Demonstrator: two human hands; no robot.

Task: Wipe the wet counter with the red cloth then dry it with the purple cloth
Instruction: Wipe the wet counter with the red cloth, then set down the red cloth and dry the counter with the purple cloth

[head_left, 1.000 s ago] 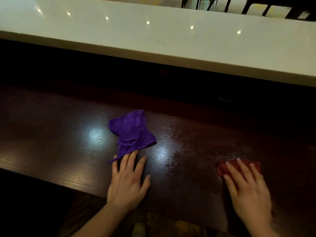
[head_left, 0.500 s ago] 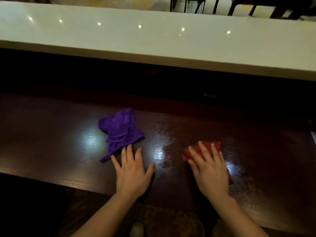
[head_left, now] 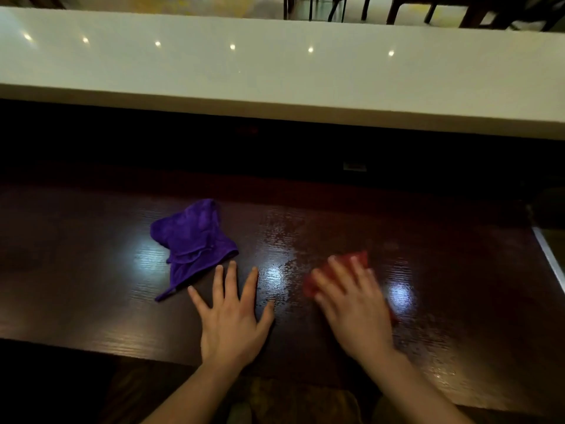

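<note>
A person's two bare hands rest on a dark wood-grain bench (head_left: 76,270), seen from above; the left hand (head_left: 232,319) lies flat, palm down, fingers spread apart and gripping nothing, its fingertips just short of the purple cloth (head_left: 191,243). That cloth sits crumpled in a loose heap on the bench, left of centre, with one thin corner trailing toward the near edge beside the left little finger (no finger appears to touch it).

The right hand (head_left: 351,310) is blurred; it presses palm down on the red cloth (head_left: 351,261), fingers extended over it rather than curled around it, and the cloth shows beyond the fingertips and at the hand's left side; whether any fold is pinched underneath cannot be told. The two hands are near each other but apart, with a strip of bench between them.

The surface between and beyond the hands glistens with a speckled wet film (head_left: 284,240), brightest where ceiling lights reflect; bright glare patches also sit left of the purple cloth and right of the right hand.

Behind the bench runs a raised pale ledge (head_left: 275,75) dotted with small light reflections; dark chair legs (head_left: 336,7) stand on the floor beyond it.
</note>
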